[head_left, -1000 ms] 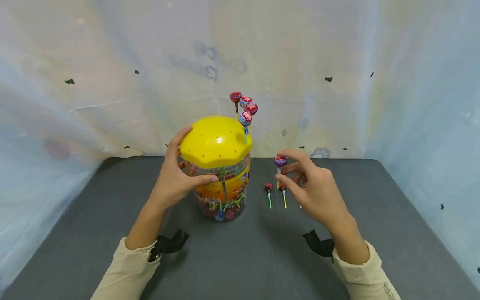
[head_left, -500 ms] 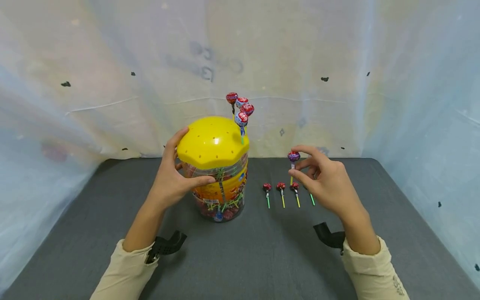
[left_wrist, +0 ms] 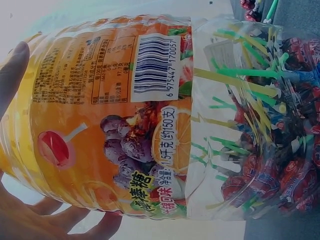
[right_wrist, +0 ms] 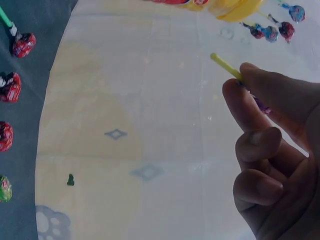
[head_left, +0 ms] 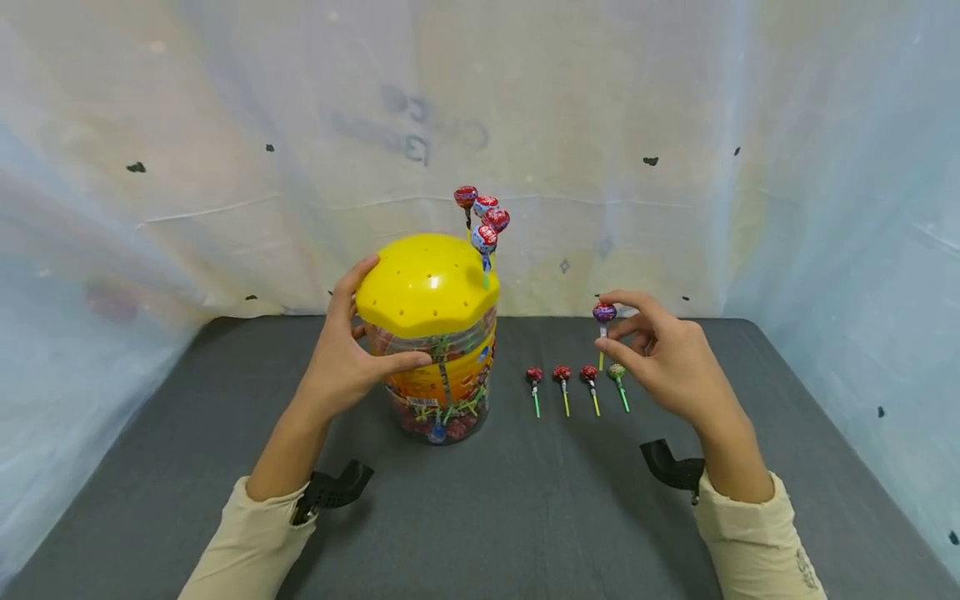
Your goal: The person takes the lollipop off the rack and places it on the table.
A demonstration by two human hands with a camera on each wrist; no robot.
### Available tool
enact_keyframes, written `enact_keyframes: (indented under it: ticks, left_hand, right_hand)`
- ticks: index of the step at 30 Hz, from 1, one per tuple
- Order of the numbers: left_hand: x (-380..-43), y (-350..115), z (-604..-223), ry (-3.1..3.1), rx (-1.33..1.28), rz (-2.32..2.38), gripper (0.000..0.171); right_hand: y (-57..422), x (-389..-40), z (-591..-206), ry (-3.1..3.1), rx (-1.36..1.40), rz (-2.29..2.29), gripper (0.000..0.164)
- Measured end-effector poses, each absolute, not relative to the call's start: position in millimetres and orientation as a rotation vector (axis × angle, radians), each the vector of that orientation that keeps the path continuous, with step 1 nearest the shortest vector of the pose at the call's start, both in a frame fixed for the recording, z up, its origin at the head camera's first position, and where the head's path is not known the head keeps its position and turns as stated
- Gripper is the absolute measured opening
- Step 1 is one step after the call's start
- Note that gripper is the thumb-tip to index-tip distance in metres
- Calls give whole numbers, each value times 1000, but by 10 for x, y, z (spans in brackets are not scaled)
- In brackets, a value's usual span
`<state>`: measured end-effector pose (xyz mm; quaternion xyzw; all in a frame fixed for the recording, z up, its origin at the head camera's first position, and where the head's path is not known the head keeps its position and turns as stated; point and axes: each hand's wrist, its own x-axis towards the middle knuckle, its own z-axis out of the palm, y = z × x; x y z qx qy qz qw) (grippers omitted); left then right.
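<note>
A clear candy jar (head_left: 442, 375) with an orange label and a yellow domed lid (head_left: 427, 283) stands on the table. My left hand (head_left: 356, 358) grips its left side, thumb across the front just under the lid. Several wrapped lollipops (head_left: 484, 239) stand upright in the lid's right side. Between thumb and fingers, my right hand (head_left: 660, 350) pinches a purple-wrapped lollipop (head_left: 603, 312) upright, its yellow stick (right_wrist: 225, 66) pointing down. Below it a row of lollipops lies on the table: red ones (head_left: 562, 375) and a green one (head_left: 617, 372) at the right end.
The dark grey table (head_left: 480, 517) ends at a pale plastic sheet (head_left: 570, 125) hanging behind it and along both sides. More lollipops (left_wrist: 265, 175) fill the jar's bottom. Black straps (head_left: 671, 467) sit at both wrists.
My right hand has moved right with the purple lollipop, uncovering the row on the table, including the green one. My left hand keeps its hold on the jar.
</note>
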<state>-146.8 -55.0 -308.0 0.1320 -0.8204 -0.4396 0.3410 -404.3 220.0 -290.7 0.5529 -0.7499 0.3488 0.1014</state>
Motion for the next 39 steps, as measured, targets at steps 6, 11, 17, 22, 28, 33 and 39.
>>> enact_keyframes:
  ticks: [6, 11, 17, 22, 28, 33, 39]
  left_hand:
    - [-1448, -563, -3080, -2141, 353, -1131, 107]
    - [-1445, -575, -3083, -2132, 336, -1138, 109]
    - [-1441, -581, -3089, -2131, 334, -1133, 109]
    - [-1432, -583, -3102, -2131, 342, -1132, 109]
    - [-1431, -582, -3104, -2123, 331, -1139, 109]
    - [-1442, -575, -3090, -2120, 326, -1146, 109]
    - [-1463, -572, -3089, -2129, 324, -1144, 108]
  right_hand:
    - [2214, -4188, -2937, -2247, 1649, 980, 51]
    - [2256, -4328, -2980, -2307, 1663, 940, 51]
    - [2292, -4457, -3031, -2384, 1653, 920, 49]
    - [2317, -4558, -3085, -2424, 1647, 895, 49]
    - [2341, -4672, -3152, -2529, 1610, 843, 49]
    - [2375, -4769, -3226, -2629, 1584, 821, 50]
    - [2435, -4885, -3341, -2690, 1565, 832, 51]
